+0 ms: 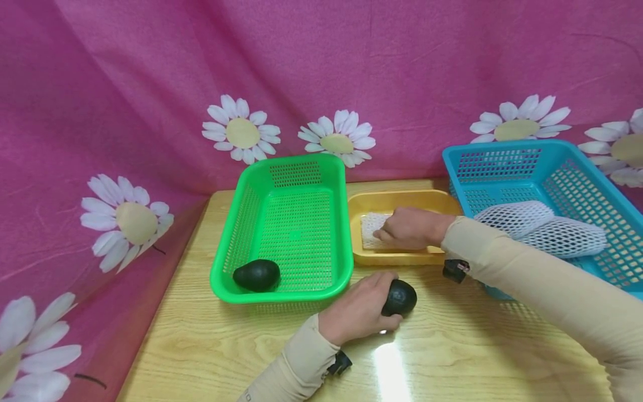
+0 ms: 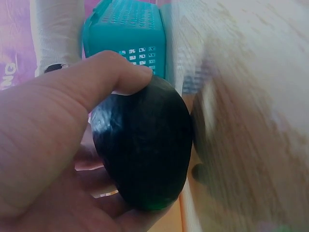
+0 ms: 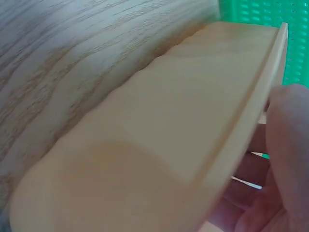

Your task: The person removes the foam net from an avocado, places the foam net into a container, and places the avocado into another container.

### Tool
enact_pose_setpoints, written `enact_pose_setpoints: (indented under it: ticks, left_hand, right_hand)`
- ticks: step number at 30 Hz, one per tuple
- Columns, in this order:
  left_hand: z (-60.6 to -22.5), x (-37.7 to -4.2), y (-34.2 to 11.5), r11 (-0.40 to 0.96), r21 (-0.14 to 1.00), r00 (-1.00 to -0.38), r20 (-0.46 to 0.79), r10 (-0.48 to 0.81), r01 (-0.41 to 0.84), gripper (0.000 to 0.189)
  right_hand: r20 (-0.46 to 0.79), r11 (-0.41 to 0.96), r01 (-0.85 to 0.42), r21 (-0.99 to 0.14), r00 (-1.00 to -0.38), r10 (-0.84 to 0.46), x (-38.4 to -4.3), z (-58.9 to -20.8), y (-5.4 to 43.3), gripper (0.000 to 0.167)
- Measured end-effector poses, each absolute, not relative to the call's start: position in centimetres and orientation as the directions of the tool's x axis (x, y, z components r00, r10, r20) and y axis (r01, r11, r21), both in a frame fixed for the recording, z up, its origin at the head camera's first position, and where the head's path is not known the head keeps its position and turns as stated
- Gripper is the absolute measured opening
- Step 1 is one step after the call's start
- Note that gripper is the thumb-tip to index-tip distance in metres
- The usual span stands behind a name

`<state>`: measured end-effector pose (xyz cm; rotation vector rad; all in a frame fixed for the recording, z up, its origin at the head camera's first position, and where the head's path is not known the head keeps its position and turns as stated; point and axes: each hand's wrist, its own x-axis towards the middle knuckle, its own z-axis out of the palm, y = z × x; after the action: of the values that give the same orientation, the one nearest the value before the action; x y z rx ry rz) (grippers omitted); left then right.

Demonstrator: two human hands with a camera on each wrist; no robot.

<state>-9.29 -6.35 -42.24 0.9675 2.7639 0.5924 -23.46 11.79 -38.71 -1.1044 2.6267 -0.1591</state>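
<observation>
Glossy ovoid avocado [image 1: 402, 298], latticed white net [image 1: 370, 229]
Left hand [image 1: 360, 310] grips the avocado; right hand [image 1: 411, 228] touches the net, whether pinching it I cannot tell.

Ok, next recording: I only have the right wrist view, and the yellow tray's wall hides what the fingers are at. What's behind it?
Observer: In the head view, the right hand has its fingers at a white foam net inside the yellow tray; whether they pinch it, I can't tell.
Operator: And the left hand, which I can't see?
Observer: The left hand grips a dark fruit, thumb and fingers round it.
Operator: A bit of green basket shows at my edge. Does it hold anything?
Observer: Yes, another dark fruit lies at the near left corner of the green basket.
</observation>
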Motion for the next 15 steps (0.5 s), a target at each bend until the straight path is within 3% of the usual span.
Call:
enact_pose_setpoints:
  ticks: [8, 15]
  left_hand:
    - [-42.42, -9.3, -6.35, 0.708, 0.413, -0.776, -0.003, 0.631, 0.573, 0.068]
    - [-42.33, -9.38, -6.36, 0.706, 0.41, -0.775, 0.003, 0.632, 0.577, 0.068]
  right_hand:
    - [-0.235, 0.723, -0.648, -0.241, -0.683, -0.691, -23.42, -38.84, 11.74, 0.051]
    - [-0.184, 0.664, -0.718, -0.209, -0.638, -0.748, -23.54, -38.65, 11.71, 0.031]
